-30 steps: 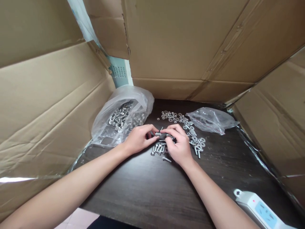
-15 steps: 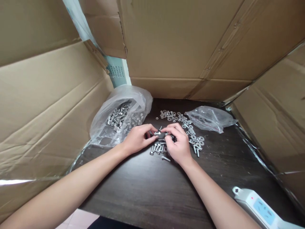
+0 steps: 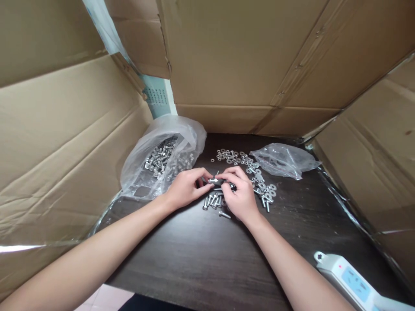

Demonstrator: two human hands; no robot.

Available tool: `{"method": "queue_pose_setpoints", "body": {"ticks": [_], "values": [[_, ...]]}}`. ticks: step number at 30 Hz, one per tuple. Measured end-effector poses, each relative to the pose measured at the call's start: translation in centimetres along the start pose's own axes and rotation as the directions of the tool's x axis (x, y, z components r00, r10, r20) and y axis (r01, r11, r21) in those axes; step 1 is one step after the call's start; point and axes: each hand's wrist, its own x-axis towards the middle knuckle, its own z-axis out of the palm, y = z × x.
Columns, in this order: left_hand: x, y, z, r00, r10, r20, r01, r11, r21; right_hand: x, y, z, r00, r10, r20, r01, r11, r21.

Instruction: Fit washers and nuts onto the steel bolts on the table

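Note:
My left hand point(image 3: 187, 186) pinches a small silver bolt point(image 3: 212, 180) between thumb and fingertips, a little above the dark table. My right hand point(image 3: 240, 192) meets it from the right, its index fingertip at the end of the bolt and its other fingers curled. Whatever sits inside the right fingers is hidden. Just below the hands lies a group of finished-looking silver bolts point(image 3: 212, 201), with a single bolt point(image 3: 225, 214) apart in front. Beyond and right of my right hand spread loose washers point(image 3: 271, 187) and small nuts point(image 3: 212, 160), mixed with more bolts point(image 3: 265, 203).
A clear plastic bag point(image 3: 191, 129) full of bolts point(image 3: 160, 157) stands open at the back left. Another clear bag point(image 3: 285, 160) lies flat at the back right. A white power strip point(image 3: 346, 276) is at the front right. Cardboard walls point(image 3: 227, 56) enclose the dark table point(image 3: 181, 259).
My right fingertips have come slightly closer to the bolt in my left hand. The whole view has shifted a little; the loose parts lie as before.

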Motion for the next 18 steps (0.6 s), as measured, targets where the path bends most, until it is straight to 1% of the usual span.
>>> {"method": "queue_pose_setpoints", "body": {"ticks": [5, 11, 15, 18], "values": [[0.0, 0.02, 0.01, 1.0, -0.001, -0.007, 0.001, 1.0, 0.006, -0.02, -0.08, -0.03, 0.999, -0.015, -0.031, 0.015, 1.0, 0.009], [-0.06, -0.03, 0.03, 1.0, -0.005, 0.0, 0.005, 1.0, 0.005, 0.03, 0.05, 0.01, 1.0, 0.018, 0.024, -0.018, 1.0, -0.012], [-0.02, -0.01, 0.01, 1.0, -0.007, 0.003, 0.007, 1.0, 0.007, 0.04, 0.02, -0.03, 1.0, -0.008, -0.007, 0.008, 1.0, 0.004], [0.01, 0.08, -0.07, 1.0, -0.012, 0.006, 0.012, 1.0, 0.004, 0.05, 0.02, 0.02, 1.0, 0.0, -0.007, 0.0, 1.0, -0.001]]}}
